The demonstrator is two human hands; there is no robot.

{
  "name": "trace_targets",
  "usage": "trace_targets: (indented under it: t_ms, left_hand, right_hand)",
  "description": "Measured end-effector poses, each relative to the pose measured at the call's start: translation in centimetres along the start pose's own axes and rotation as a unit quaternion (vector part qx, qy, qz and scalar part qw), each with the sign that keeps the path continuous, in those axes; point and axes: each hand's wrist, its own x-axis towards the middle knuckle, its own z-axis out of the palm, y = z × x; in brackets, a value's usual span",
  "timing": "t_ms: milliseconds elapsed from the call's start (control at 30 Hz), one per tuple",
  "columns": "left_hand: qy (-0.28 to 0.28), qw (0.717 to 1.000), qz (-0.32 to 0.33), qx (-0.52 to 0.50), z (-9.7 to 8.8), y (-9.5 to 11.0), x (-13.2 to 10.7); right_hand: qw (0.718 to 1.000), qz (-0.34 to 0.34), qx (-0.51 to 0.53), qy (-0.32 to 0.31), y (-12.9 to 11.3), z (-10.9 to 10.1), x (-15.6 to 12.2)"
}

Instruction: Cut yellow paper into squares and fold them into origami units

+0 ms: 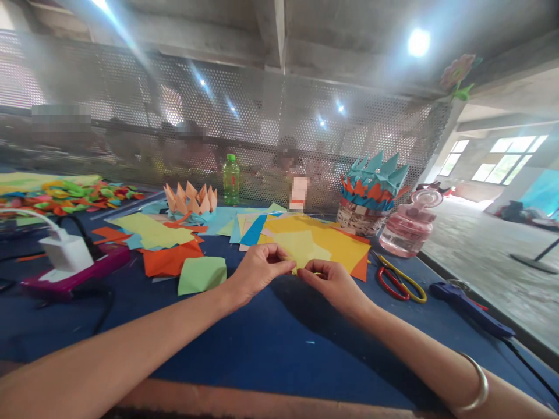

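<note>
My left hand (262, 273) and my right hand (332, 285) meet over a blue tabletop (244, 349), their fingertips pinching the near edge of a pale yellow folded paper (301, 247). That paper lies on a larger golden-yellow sheet (336, 244) with orange corners showing beneath it. The fingers hide the exact fold. Left of my left hand are a light green paper square (201, 275) and an orange paper sheet (170, 259).
Red-and-yellow-handled scissors (399, 282) and a blue glue gun (467, 308) lie to the right. A pink jar (408, 224), a paper-topped woven basket (360, 220), a paper lotus (190, 201), a green bottle (231, 180) and a white adapter (65, 250) stand around. Several paper scraps lie far left.
</note>
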Motion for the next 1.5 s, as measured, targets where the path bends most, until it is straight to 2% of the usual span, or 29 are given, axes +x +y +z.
trace_targets:
  t_ms: [433,700,1000,1300,1500]
  left_hand:
    - [0.008,0.997,0.031,0.065,0.0,0.0,0.0]
    - [0.002,0.998,0.023,0.058,0.3,0.0,-0.3]
    - [0.000,1.000,0.018,0.021,0.4,0.0,-0.1]
    - [0.004,0.997,0.005,-0.076,0.4,0.6,-0.3]
    - [0.018,0.991,-0.038,-0.123,0.3,1.2,-0.4]
  right_hand:
    - [1.000,0.002,0.019,-0.003,0.1,0.3,0.0]
    - [1.000,0.025,0.004,0.014,0.3,0.4,0.0]
    - [0.999,0.022,-0.005,0.029,0.4,0.3,0.0]
    - [0.999,0.010,-0.011,0.030,0.1,0.4,-0.1]
    - [0.999,0.003,-0.021,0.030,0.2,0.3,-0.1]
